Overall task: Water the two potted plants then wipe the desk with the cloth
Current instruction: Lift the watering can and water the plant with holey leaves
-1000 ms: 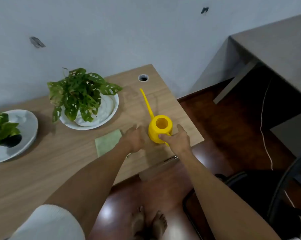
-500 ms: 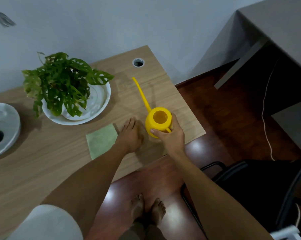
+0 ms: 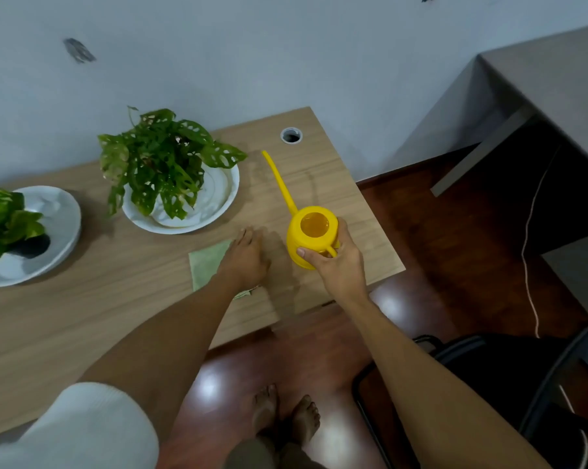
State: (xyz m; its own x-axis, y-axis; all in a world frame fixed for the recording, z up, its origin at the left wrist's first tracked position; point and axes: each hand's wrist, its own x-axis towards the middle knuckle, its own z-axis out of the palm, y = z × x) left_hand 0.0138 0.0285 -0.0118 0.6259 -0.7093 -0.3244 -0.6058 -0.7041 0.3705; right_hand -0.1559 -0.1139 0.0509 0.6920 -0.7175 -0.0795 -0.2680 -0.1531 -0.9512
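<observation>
A yellow watering can (image 3: 311, 228) with a long thin spout stands near the right end of the wooden desk (image 3: 83, 309). My right hand (image 3: 336, 262) is closed around its handle and body. My left hand (image 3: 243, 262) lies flat, fingers apart, on the right part of a folded green cloth (image 3: 206, 262). A potted plant with holed leaves (image 3: 160, 164) sits in a white dish (image 3: 223, 191) behind the cloth. A second leafy plant (image 3: 1, 221) in another white dish (image 3: 61, 218) is at the far left, partly cut off.
A round cable hole (image 3: 291, 135) is in the desk's back right corner, close to the wall. A grey table (image 3: 556, 82) stands to the right, a dark chair (image 3: 522, 374) at lower right. My bare feet (image 3: 286, 418) are on the glossy floor.
My right hand has closed around the watering can's handle. My left hand stays flat on the cloth. The view has shifted a little.
</observation>
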